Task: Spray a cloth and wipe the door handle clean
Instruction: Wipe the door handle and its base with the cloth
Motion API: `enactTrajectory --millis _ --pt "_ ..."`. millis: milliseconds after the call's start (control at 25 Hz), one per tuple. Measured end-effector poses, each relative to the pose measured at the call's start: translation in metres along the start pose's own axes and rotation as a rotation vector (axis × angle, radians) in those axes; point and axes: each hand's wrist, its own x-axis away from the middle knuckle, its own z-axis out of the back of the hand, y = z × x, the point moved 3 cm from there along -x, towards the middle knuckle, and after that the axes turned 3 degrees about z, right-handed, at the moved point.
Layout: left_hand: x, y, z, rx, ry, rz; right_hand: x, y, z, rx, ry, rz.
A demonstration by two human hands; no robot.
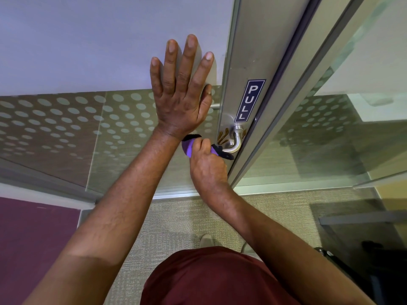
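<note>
Right hand (206, 160) grips bunched purple-black cloth (217, 149) around silver lever door handle (234, 142); left hand (181, 95) flat, fingers spread, on glass door (66, 62).

"PULL" sign (249, 100) on door frame (237, 62)

The folded cloth (191, 146) is purple with black bands. The curved metal door handle (235, 142) is brushed silver, as is the aluminium door frame (236, 62). At twelve o'clock from the handle, the rectangular sign (250, 100) is navy with white "PULL" lettering. The glass panel (66, 119) carries frosted pale dots. The carpet (176, 219) is beige, purple (33, 238) at eight o'clock.
</note>
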Motion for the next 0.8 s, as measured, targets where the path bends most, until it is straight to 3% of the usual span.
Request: enactTrajectory --millis 160,440,600,800 --pt "-0.001 0.000 0.000 -0.006 0.018 -0.001 -0.019 0.010 0.003 -0.345 -0.130 -0.064" --pt "0.000 -0.001 0.001 -0.001 0.012 0.000 0.017 0.017 -0.023 -0.023 0.140 0.040" --pt "-0.001 -0.002 0.001 -0.012 0.007 0.000 0.033 0.057 -0.042 -0.318 0.253 0.082" --pt "0.000 -0.001 0.000 -0.012 0.017 -0.004 0.034 0.095 -0.059 -0.495 0.206 0.054"
